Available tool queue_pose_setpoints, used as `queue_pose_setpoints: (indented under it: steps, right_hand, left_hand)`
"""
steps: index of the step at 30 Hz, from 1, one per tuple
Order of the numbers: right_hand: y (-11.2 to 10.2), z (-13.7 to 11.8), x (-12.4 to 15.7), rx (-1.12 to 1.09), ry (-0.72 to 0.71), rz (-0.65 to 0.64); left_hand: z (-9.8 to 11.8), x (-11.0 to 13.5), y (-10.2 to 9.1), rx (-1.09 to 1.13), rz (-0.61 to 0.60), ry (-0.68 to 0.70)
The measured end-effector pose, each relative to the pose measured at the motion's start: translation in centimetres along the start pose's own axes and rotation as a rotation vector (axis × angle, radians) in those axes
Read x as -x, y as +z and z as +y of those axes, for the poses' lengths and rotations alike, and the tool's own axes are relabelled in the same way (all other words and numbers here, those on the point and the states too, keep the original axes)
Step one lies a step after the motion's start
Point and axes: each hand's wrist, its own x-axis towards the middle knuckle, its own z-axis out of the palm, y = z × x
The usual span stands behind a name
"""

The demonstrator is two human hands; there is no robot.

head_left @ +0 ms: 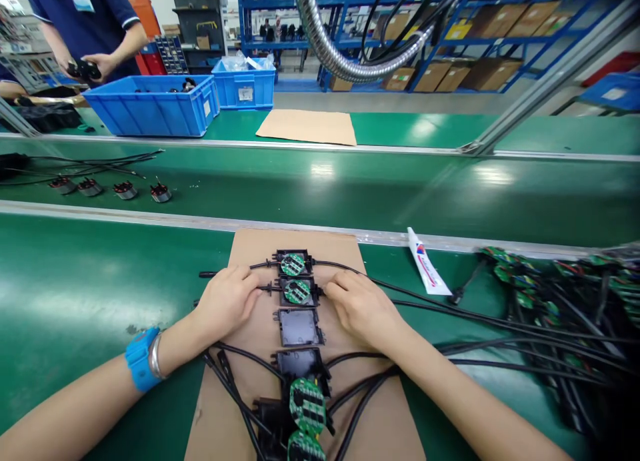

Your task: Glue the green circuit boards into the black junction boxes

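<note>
A column of black plastic housings runs down a cardboard sheet (pixel 215 408). Round green circuit boards sit in the top housing (pixel 279 254) and in the second housing (pixel 313 300). My left hand (pixel 227 300) is closed, pinching the black cable (pixel 265 288) at the second housing's left end. On the other side, my right hand (pixel 363 308) pinches the black cable (pixel 410 304) leaving its right end; the fingertips partly hide it. Just below lies a bare third housing (pixel 299 328). Closer to me, a loose green circuit board (pixel 307 406) overlaps the lower housings.
A white tube (pixel 426 261) lies right of the cardboard, beside a heap of cabled boards (pixel 530 288). Small motors (pixel 161 192) stand on the green strip beyond. Blue bins (pixel 150 108) and a person (pixel 93 31) holding dark parts are farther back. A metal conduit (pixel 330 48) hangs overhead.
</note>
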Motion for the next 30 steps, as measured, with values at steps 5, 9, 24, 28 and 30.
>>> queue_pose_setpoints:
  steps: [5,9,24,28,30]
  right_hand:
    - [-2.5,-4.0,2.2,-0.263,-0.059,0.025]
    - [-3.8,-7.0,3.1,-0.449,-0.04,-0.188]
    - [-4.0,-6.9,4.2,-0.602,-0.101,-0.228]
    - [-3.3,-3.6,3.2,-0.604,0.068,-0.205]
    - [-2.3,-2.4,3.0,-0.547,0.082,-0.181]
  left_hand:
    - [1.9,2.9,-1.7,0.383,-0.223,0.195]
    - [2.6,4.5,-1.6,0.437,-0.31,0.216]
    - [1.8,4.6,-0.4,0.438,-0.195,0.184]
    - [0.7,3.9,-0.2,0.378,-0.061,0.068]
    - [0.4,3.7,0.1,0.303,-0.043,0.058]
